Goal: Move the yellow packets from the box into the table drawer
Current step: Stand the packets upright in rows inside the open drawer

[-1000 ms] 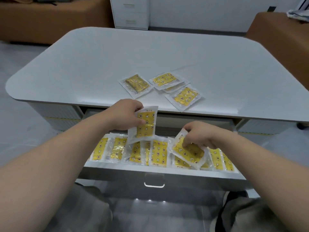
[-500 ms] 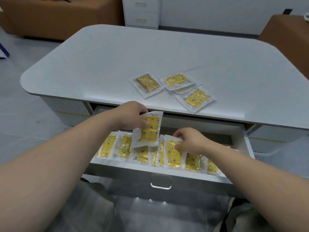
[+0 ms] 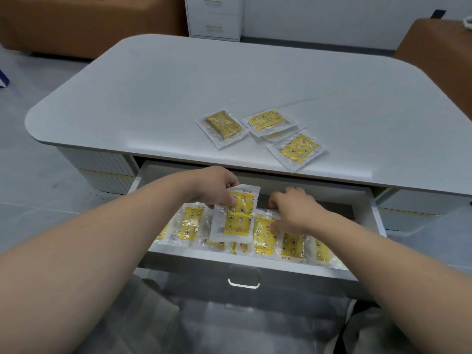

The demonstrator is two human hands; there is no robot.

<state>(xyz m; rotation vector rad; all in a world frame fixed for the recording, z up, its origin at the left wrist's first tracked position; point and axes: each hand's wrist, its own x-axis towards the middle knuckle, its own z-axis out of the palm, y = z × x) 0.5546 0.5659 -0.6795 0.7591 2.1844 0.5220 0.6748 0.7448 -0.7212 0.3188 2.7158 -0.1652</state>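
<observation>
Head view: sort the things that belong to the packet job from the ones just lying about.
Job: left hand holding a yellow packet; right hand on the packets in the drawer; open drawer; packets on the tabletop.
Lying about: white cabinet; brown sofa.

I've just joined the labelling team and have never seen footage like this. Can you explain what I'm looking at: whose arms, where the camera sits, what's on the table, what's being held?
There is no machine: a person works with bare hands, filmed by one camera worn on the head, looking down. A white table has a few yellow packets lying on top and its drawer pulled open, with a row of packets inside. The left hand pinches one packet above the row. The right hand rests on packets in the drawer; whether its grip closes on one, I cannot tell. No box is in view.
</observation>
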